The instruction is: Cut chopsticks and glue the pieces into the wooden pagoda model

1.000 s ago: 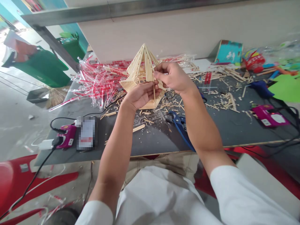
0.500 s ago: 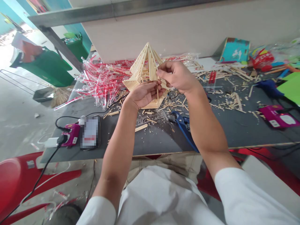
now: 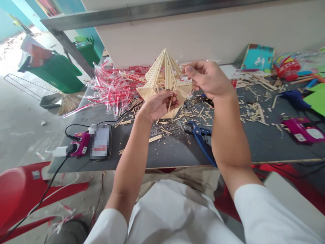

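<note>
A pale model built of thin wooden sticks (image 3: 166, 69), with a pointed top and flared sides, stands on the dark table (image 3: 137, 152). My left hand (image 3: 161, 103) is at its lower front, fingers closed round a short stick (image 3: 170, 101) that points down. Just right of the model, my right hand (image 3: 209, 76) is raised with thumb and fingertips pinched together; whatever is between them is too small to make out. Blue-handled cutters (image 3: 201, 142) lie below my right hand, and a clear ruler (image 3: 170, 129) lies in front of the model.
Red-and-clear plastic wrappers (image 3: 111, 88) are heaped left of the model. Stick scraps (image 3: 256, 112) litter the table. A phone (image 3: 101, 142) and a purple power adapter (image 3: 80, 144) with cables lie at the left; another purple adapter (image 3: 303, 130) is at the right. A metal rail (image 3: 111, 17) runs behind.
My right hand has moved right, away from the model's side. My left hand stays at the model's lower front. The whole view has shifted slightly.
</note>
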A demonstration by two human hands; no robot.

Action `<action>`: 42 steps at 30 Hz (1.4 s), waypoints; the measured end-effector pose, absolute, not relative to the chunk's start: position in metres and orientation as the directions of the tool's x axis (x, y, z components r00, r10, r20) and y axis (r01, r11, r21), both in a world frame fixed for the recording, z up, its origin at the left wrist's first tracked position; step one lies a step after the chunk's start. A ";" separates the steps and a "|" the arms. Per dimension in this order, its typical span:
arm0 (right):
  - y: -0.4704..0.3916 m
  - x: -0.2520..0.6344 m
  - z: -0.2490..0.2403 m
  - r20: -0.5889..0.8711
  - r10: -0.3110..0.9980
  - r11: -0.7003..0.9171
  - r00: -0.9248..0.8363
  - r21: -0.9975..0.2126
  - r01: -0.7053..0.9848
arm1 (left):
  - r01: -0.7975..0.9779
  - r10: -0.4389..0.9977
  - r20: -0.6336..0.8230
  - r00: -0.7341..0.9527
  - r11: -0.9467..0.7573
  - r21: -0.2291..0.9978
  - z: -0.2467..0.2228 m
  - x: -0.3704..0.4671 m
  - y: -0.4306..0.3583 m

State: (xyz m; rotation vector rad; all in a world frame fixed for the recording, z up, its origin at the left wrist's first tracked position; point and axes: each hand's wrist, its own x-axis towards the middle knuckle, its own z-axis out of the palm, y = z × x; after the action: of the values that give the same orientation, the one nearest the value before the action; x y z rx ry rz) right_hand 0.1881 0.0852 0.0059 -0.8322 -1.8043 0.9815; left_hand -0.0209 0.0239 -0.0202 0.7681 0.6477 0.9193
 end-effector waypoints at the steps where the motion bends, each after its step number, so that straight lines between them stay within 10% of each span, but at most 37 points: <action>1: 0.084 0.190 0.008 0.365 0.860 0.429 -0.356 -0.896 0.117 | -0.438 0.872 -0.162 0.462 0.382 0.814 -0.019 -0.021 0.021; 14: -0.017 0.185 0.005 0.319 0.798 0.517 -0.512 -0.798 0.308 | -0.075 0.881 0.071 0.468 -0.040 0.996 -0.033 -0.031 -0.043; 28: -0.028 0.168 -0.088 0.188 0.819 0.295 -0.542 -0.948 0.118 | 0.358 0.897 0.095 0.432 -0.267 0.895 -0.084 -0.039 -0.052; 42: -0.028 0.158 -0.114 0.244 0.856 0.287 -0.455 -0.957 0.027 | 0.292 0.909 0.150 0.390 -0.276 0.916 -0.093 -0.034 -0.052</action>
State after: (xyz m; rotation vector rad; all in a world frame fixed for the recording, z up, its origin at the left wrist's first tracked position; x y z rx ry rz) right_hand 0.1580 -0.0278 -0.1136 -0.8072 -1.7328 1.2666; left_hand -0.0343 -0.0518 -0.0928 1.7814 1.0486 0.8938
